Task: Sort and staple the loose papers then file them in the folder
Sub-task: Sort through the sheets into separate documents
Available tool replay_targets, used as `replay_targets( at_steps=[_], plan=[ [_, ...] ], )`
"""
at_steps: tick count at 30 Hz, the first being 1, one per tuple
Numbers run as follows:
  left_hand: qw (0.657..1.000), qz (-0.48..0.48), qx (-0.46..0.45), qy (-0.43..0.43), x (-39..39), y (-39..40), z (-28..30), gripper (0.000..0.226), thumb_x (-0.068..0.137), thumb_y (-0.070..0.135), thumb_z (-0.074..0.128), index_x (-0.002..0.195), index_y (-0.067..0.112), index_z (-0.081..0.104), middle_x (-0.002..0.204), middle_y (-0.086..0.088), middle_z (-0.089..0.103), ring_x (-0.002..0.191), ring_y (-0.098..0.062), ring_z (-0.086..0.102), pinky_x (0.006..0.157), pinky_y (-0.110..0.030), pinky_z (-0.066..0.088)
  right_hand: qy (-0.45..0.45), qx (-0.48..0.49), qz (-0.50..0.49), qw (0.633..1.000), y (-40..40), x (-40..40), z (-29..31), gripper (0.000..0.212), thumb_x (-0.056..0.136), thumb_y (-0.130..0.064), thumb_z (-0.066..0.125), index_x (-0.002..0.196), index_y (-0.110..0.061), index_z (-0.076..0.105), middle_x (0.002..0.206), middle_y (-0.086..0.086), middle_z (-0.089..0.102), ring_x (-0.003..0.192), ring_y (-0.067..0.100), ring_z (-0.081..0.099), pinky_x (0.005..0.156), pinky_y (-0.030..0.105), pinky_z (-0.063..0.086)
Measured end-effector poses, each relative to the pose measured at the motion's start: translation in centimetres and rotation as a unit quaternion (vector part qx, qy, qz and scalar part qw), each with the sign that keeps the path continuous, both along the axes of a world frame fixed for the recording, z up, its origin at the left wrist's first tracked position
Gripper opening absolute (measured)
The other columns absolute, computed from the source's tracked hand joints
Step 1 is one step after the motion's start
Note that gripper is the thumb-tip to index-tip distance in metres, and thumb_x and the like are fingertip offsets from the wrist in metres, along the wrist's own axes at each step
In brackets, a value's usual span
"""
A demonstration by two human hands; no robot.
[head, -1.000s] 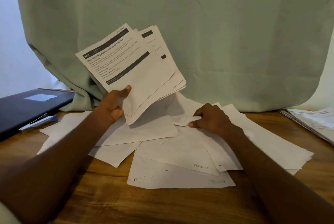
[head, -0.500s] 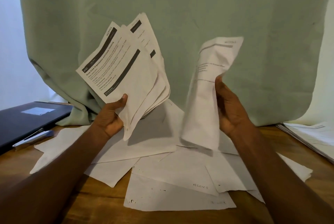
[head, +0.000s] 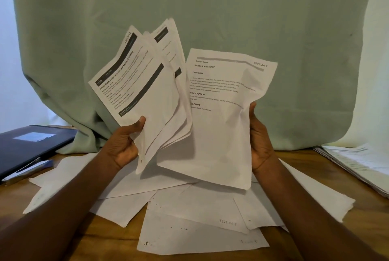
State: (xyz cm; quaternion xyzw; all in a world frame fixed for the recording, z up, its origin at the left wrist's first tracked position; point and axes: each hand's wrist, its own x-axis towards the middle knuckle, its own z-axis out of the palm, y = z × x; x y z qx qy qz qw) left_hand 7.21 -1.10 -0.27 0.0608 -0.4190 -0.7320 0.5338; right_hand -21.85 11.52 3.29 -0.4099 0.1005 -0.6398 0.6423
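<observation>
Sorting looks barely begun: the left hand (head: 124, 145) pinches a fanned sheaf of printed white sheets (head: 145, 92), the right hand (head: 260, 140) grips one creased "Section 2" page (head: 221, 124), loose white papers (head: 189, 208) lie beneath both, and the dark folder (head: 27, 145) waits unfilled left of the left hand.

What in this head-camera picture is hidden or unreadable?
- Rear sheets of the fanned printed stack in the left hand: covered by the front page.
- Small print on the single creased white sheet in the right hand: blurred.
- Face-down white sheets on the wooden table: printed sides hidden.
- Dark folder: cut off by the left edge.
</observation>
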Motion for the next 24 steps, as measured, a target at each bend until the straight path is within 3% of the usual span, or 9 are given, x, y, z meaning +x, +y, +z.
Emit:
replay_targets(
  at_steps=[4, 7, 9, 11, 15, 18, 19, 21, 24],
  plan=[
    [1.000, 0.023, -0.015, 0.000, 0.0, 0.0, 0.0, 0.103, 0.043, 0.008, 0.104, 0.137, 0.018, 0.064, 0.133, -0.010, 0.068, 0.118, -0.029, 0.068, 0.086, -0.049, 0.062, 0.012, 0.018, -0.063, 0.998, 0.2, 0.4, 0.4, 0.058, 0.099, -0.050, 0.053, 0.145, -0.014, 0.056, 0.146, 0.012, 0.056, 0.133, 0.033, 0.054, 0.112, 0.052, 0.044],
    [0.998, 0.053, -0.012, 0.027, 0.3, -0.2, 0.5, 0.069, 0.082, 0.001, 0.079, 0.145, 0.013, 0.056, 0.135, -0.009, 0.067, 0.120, -0.025, 0.067, 0.087, -0.044, 0.061, 0.038, -0.010, -0.233, 0.972, 0.4, 1.0, 1.1, 0.047, 0.098, -0.036, 0.063, 0.136, -0.008, 0.063, 0.127, 0.012, 0.069, 0.116, 0.034, 0.064, 0.089, 0.044, 0.059],
    [0.996, 0.069, -0.001, 0.057, 1.1, -0.3, 1.1, 0.048, 0.102, 0.006, 0.053, 0.150, 0.013, 0.050, 0.133, -0.007, 0.068, 0.119, -0.022, 0.067, 0.087, -0.042, 0.061, 0.136, -0.050, -0.417, 0.897, 0.6, 1.5, 1.8, 0.034, 0.093, -0.030, 0.073, 0.121, -0.009, 0.071, 0.110, 0.004, 0.075, 0.102, 0.025, 0.069, 0.078, 0.036, 0.058],
    [0.991, 0.105, 0.006, 0.078, 2.2, -0.5, 1.7, 0.042, 0.106, 0.011, 0.049, 0.148, 0.012, 0.051, 0.120, -0.005, 0.074, 0.108, -0.020, 0.072, 0.080, -0.039, 0.062, 0.238, -0.112, -0.510, 0.819, 0.8, 2.6, 2.2, 0.024, 0.089, -0.026, 0.078, 0.110, -0.014, 0.074, 0.102, -0.003, 0.077, 0.096, 0.015, 0.072, 0.080, 0.034, 0.059],
    [0.976, 0.184, 0.006, 0.115, 5.4, -1.3, 3.0, 0.033, 0.103, 0.016, 0.058, 0.134, 0.008, 0.063, 0.120, -0.006, 0.073, 0.110, -0.023, 0.072, 0.085, -0.039, 0.061, 0.443, -0.223, -0.554, 0.668, 0.7, 6.5, 0.0, 0.026, 0.087, -0.039, 0.079, 0.108, -0.025, 0.075, 0.104, -0.015, 0.075, 0.098, 0.004, 0.068, 0.083, 0.028, 0.054],
    [0.964, 0.223, 0.019, 0.141, 6.9, -1.7, 3.3, 0.036, 0.098, 0.017, 0.067, 0.134, 0.012, 0.067, 0.129, -0.007, 0.070, 0.120, -0.025, 0.067, 0.101, -0.043, 0.054, 0.621, -0.259, -0.498, 0.547, -0.3, 8.7, -3.6, 0.030, 0.089, -0.053, 0.070, 0.111, -0.033, 0.071, 0.112, -0.015, 0.073, 0.102, 0.008, 0.066, 0.093, 0.040, 0.051],
    [0.965, 0.229, 0.023, 0.124, 7.1, -1.7, 3.3, 0.025, 0.098, 0.018, 0.067, 0.121, 0.014, 0.076, 0.119, -0.005, 0.075, 0.110, -0.022, 0.072, 0.099, -0.041, 0.055, 0.672, -0.248, -0.444, 0.538, -0.6, 9.3, -4.7, 0.031, 0.090, -0.055, 0.067, 0.113, -0.035, 0.069, 0.114, -0.015, 0.072, 0.100, 0.007, 0.066, 0.095, 0.043, 0.050],
    [0.965, 0.234, 0.030, 0.111, 6.7, -1.5, 3.3, 0.019, 0.100, 0.017, 0.064, 0.110, 0.013, 0.079, 0.105, -0.002, 0.078, 0.096, -0.018, 0.075, 0.094, -0.039, 0.057, 0.729, -0.211, -0.285, 0.585, -0.6, 10.5, -6.6, 0.036, 0.093, -0.056, 0.065, 0.121, -0.034, 0.067, 0.125, -0.015, 0.068, 0.102, 0.001, 0.064, 0.105, 0.042, 0.047],
    [0.971, 0.219, 0.032, 0.094, 5.3, -1.2, 3.2, 0.018, 0.099, 0.013, 0.063, 0.109, 0.011, 0.078, 0.104, -0.004, 0.078, 0.095, -0.020, 0.075, 0.079, -0.037, 0.062, 0.733, -0.167, -0.122, 0.648, -0.1, 12.1, -7.3, 0.048, 0.097, -0.053, 0.060, 0.140, -0.032, 0.058, 0.149, -0.014, 0.052, 0.135, 0.004, 0.047, 0.113, 0.026, 0.032]
  ],
)
